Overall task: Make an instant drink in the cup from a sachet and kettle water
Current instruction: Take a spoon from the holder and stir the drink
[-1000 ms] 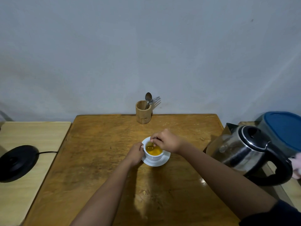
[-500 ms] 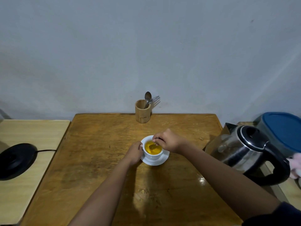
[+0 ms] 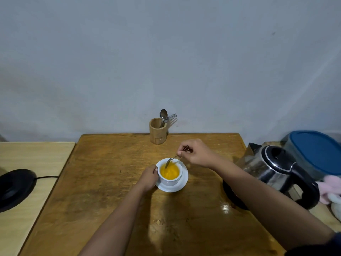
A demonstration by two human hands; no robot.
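Orange drink (image 3: 169, 171) nearly fills the white cup (image 3: 170, 180) on its saucer (image 3: 181, 183) mid-worktop, left hand (image 3: 149, 177) gripping the cup, right hand (image 3: 196, 154) pinching a teaspoon (image 3: 170, 160); brisk stirring could slop liquid over the rim.

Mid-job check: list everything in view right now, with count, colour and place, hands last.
Ceramic cup: 1, white, orange drink inside, on saucer.
Round saucer: 1, white, table centre.
Metal teaspoon: 1, silver, tip in cup.
Wooden table: 1, brown.
Cylindrical wooden holder: 1, tan, table's far edge, cutlery inside.
Steel kettle: 1, silver-black, right.
Kettle base: 1, black, left side table.
Lidded container: 1, blue lid, far right.
Left hand: grips cup.
Right hand: pinches teaspoon.
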